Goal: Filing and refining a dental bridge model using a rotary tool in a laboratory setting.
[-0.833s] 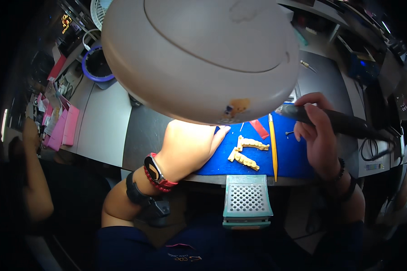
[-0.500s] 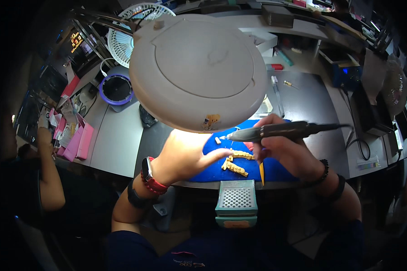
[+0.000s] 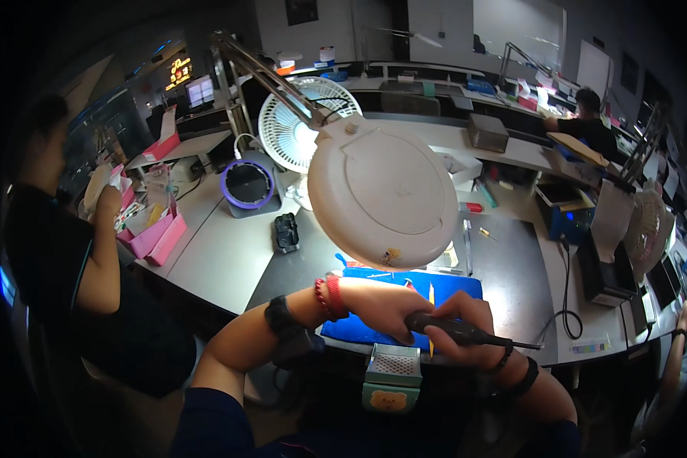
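My right hand point(image 3: 472, 324) is closed around a dark rotary handpiece point(image 3: 466, 331), whose cord end points right. My left hand point(image 3: 382, 304) has come to the handpiece's front end and closes over it, so the tip is hidden. Both hands are above a blue cloth point(image 3: 359, 333) on the bench. A yellow pencil-like stick point(image 3: 432, 294) lies upright in view between the hands. The tan dental models are hidden from sight. Below the cloth, at the bench edge, sits a green box with a perforated top point(image 3: 395, 368).
A round lamp head point(image 3: 385, 195) hangs over the cloth on a jointed arm. Behind it stand a white fan point(image 3: 282, 126) and a purple-rimmed round device point(image 3: 248, 183). Pink boxes point(image 3: 160, 237) are at left, beside a person point(image 3: 61, 221). A black cord point(image 3: 569, 305) loops at right.
My left hand has moved right onto the handpiece's front end, and the handpiece has dropped nearer to me. The view has tilted up, showing more of the room. The dental models have gone out of sight.
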`<act>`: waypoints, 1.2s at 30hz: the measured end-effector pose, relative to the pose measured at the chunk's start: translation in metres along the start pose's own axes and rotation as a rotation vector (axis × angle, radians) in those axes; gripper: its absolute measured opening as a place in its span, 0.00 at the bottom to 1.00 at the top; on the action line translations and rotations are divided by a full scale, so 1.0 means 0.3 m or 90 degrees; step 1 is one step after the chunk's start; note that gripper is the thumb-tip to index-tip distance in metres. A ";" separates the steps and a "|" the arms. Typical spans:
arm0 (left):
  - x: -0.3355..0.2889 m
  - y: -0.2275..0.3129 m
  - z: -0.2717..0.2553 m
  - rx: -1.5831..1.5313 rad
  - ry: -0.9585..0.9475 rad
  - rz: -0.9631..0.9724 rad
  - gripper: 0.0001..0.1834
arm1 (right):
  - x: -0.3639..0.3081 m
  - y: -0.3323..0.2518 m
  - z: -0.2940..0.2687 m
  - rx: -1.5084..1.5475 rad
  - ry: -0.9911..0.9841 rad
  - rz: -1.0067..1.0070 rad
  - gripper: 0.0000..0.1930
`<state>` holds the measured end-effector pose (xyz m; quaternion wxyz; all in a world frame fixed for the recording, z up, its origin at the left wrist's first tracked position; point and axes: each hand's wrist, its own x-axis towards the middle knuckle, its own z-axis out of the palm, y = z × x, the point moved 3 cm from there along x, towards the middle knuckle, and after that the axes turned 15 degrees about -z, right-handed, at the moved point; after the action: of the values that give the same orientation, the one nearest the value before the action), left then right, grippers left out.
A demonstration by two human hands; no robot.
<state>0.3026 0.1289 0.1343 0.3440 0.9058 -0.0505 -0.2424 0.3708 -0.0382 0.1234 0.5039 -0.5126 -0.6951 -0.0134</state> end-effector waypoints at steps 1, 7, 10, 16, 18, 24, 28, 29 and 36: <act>0.009 0.004 0.015 0.031 -0.001 -0.005 0.15 | -0.009 0.012 0.005 -0.053 0.045 -0.043 0.14; 0.060 0.021 0.055 0.083 0.429 -0.165 0.14 | -0.040 0.099 0.062 0.293 0.389 0.260 0.09; 0.062 0.021 0.068 0.116 0.498 -0.165 0.13 | -0.059 0.125 0.077 0.288 0.456 0.359 0.13; 0.050 0.050 0.044 0.139 0.553 -0.167 0.15 | -0.061 0.162 0.071 0.362 0.494 0.417 0.13; 0.068 0.052 0.047 0.216 0.586 -0.156 0.17 | -0.072 0.183 0.065 0.435 0.556 0.472 0.13; 0.041 -0.028 -0.005 0.215 0.539 -0.080 0.23 | -0.060 0.221 0.046 0.430 0.547 0.465 0.14; -0.072 -0.172 -0.096 0.252 0.525 -0.003 0.19 | -0.069 0.260 0.001 0.486 0.620 0.437 0.16; -0.086 -0.187 -0.122 0.129 0.546 -0.058 0.21 | -0.070 0.266 0.000 0.501 0.622 0.438 0.17; -0.056 -0.266 -0.107 0.112 0.364 -0.121 0.16 | -0.077 0.270 0.000 0.475 0.680 0.424 0.15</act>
<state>0.2969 0.2129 0.1102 0.2401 0.9642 0.1123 -0.0035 0.4288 -0.0160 0.0666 0.8926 -0.4144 -0.1205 0.1302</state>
